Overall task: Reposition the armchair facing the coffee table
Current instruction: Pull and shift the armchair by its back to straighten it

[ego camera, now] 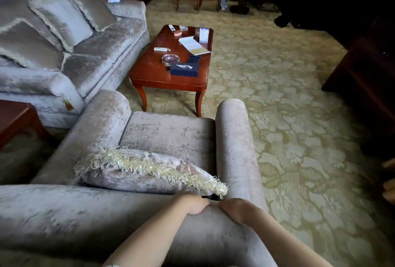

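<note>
A grey velvet armchair (168, 132) fills the lower middle of the view, its seat open toward the coffee table (154, 70). I stand behind its backrest. My left hand (193, 203) and my right hand (239, 211) both grip the top of the backrest near its right end, fingers curled over the far edge. A fringed cushion (147, 170) lies on the seat just beyond my hands. The reddish wooden coffee table stands a short way past the chair's front edge, carrying papers, a glass ashtray and a dark blue box.
A matching sofa (70, 53) with cushions runs along the left of the coffee table. A wooden side table (15, 117) sits at the far left. Patterned carpet (288, 96) spreads to the right. Dark furniture (367, 70) stands at the right; chairs and a person are at the back.
</note>
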A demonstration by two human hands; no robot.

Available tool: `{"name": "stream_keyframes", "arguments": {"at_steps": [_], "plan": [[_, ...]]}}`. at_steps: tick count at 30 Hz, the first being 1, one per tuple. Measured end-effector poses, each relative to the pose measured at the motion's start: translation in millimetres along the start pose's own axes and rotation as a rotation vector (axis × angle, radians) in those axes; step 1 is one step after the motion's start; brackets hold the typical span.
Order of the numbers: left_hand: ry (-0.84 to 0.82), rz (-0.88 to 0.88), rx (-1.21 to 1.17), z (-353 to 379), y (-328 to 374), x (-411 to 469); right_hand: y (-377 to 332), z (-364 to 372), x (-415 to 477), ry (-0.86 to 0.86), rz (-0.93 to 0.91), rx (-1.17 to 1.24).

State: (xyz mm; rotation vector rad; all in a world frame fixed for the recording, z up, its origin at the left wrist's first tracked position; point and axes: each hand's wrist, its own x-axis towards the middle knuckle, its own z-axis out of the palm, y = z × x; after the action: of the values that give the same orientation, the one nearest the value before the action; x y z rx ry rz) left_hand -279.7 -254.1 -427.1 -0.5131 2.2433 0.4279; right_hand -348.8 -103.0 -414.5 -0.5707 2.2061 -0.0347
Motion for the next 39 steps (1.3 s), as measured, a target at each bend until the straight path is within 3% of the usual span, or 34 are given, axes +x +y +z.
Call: {"name": "stream_keyframes", "arguments": {"at_steps": [6, 11, 20, 26, 32, 39], "plan": [[0.049, 0.018, -0.086, 3.7, -8.9, -25.1, 9.0, 9.5, -10.9, 0.062, 0.055, -0.012], [0.092, -0.006, -0.116, -0.3, -49.6, -59.9, -27.3, 6.6, -12.9, 0.078, 0.010, -0.007], [0.304, -0.178, -0.058, -0.4, -204.1, -110.6, -210.1, 46.2, -24.1, 0.112, -0.397, -0.171], [0.319, -0.229, 0.034, -7.8, -345.4, -131.7, -363.0, 75.9, -8.9, 0.075, -0.563, -0.183], [0.337, -0.248, -0.040, -18.3, -465.9, -137.4, -487.1, 107.3, 9.2, 0.015, -0.476, -0.137], [0.206, -0.158, 0.033, -26.9, -495.0, -120.8, -511.1, 112.6, 30.5, -0.029, -0.363, -0.185]]}}
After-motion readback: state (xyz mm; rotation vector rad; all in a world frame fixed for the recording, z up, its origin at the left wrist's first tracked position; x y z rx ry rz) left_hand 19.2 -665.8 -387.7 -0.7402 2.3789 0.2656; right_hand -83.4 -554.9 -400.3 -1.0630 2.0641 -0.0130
